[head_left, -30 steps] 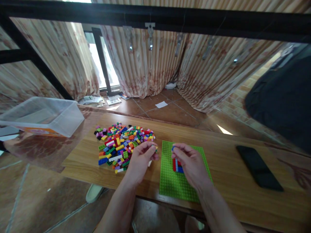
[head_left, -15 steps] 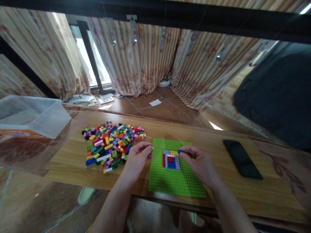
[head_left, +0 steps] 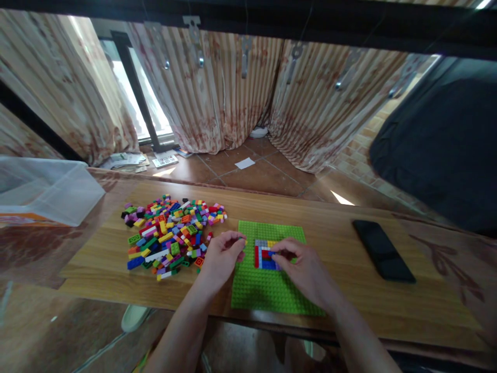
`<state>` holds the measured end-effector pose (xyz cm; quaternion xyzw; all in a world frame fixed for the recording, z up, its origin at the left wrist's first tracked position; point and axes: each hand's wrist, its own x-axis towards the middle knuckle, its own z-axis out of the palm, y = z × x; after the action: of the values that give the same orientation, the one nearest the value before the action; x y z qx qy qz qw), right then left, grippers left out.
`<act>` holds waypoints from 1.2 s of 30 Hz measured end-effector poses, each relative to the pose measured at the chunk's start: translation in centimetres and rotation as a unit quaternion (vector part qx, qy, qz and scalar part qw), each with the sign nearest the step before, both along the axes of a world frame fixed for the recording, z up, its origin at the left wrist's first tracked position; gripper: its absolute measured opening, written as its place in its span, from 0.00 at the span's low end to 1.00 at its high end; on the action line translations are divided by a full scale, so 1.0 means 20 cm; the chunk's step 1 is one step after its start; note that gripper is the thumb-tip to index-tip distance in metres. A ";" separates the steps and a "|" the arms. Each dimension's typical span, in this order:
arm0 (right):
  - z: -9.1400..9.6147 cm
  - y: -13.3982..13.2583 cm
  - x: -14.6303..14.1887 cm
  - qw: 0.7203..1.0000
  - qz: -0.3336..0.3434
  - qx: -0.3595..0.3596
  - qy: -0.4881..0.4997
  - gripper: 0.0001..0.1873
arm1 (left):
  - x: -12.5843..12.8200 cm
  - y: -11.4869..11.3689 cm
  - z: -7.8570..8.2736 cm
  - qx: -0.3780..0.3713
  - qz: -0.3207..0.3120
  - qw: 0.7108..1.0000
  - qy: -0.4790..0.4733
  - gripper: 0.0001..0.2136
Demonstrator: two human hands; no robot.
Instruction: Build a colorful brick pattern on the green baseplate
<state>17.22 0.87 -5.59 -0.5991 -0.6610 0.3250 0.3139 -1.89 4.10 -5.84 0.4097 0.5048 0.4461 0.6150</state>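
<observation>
A green studded baseplate (head_left: 272, 298) lies on the wooden table. Near its middle sits a flat square build of small bricks (head_left: 258, 257), with grey, yellow, red, white and blue parts. My right hand (head_left: 305, 267) is over the build's right side, thumb and finger pinching a small blue brick (head_left: 274, 253) at its inner part; I cannot tell if it is seated. At the plate's left edge, my left hand (head_left: 222, 256) is closed in a pinch. A tiny yellow brick (head_left: 245, 242) peeks out at its fingertips, mostly hidden.
A spread pile of mixed bricks (head_left: 166, 241) covers the table left of the plate. A clear plastic bin (head_left: 58, 189) stands at the far left. To the right lies a black phone (head_left: 382, 251). Beyond the table hang striped curtains (head_left: 217, 93).
My right hand has moved the blue brick from the build's upper right corner inward and down. My left hand keeps its pinch beside the plate. The whole view has shifted slightly.
</observation>
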 end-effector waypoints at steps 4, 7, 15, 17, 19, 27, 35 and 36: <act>0.01 0.00 -0.08 1.000 -0.005 0.019 -0.005 0.07 | -0.02 -0.01 0.00 -0.003 0.006 1.000 -0.009 0.09; 0.00 0.00 -0.18 0.999 0.018 0.046 -0.022 0.07 | -0.05 -0.01 0.02 -0.016 0.024 0.999 -0.046 0.10; -0.04 0.02 -0.43 0.998 0.025 0.059 -0.023 0.08 | -0.11 0.00 0.04 -0.035 0.062 0.993 -0.097 0.13; -0.04 0.04 -0.44 0.998 0.004 0.057 -0.004 0.09 | -0.12 0.00 0.05 -0.029 0.071 0.993 -0.091 0.13; -0.04 0.04 -0.44 0.998 -0.020 0.064 0.016 0.09 | -0.14 -0.01 0.06 -0.023 0.075 0.993 -0.085 0.13; -0.06 0.06 -0.40 0.984 -0.062 0.046 0.161 0.11 | -0.14 -0.03 0.06 -0.016 0.032 0.995 -0.095 0.12; -0.06 0.08 -0.37 0.961 -0.077 0.019 0.264 0.09 | -0.10 -0.03 0.04 -0.005 -0.012 0.996 -0.084 0.10; -0.06 0.08 -0.37 0.960 -0.081 0.015 0.267 0.09 | -0.09 -0.03 0.04 -0.004 -0.013 0.997 -0.081 0.10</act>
<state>9.90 2.46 -6.69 -0.5374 -0.5068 0.4365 0.5137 -3.72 3.53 -5.13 0.3767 0.4499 0.4672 0.6614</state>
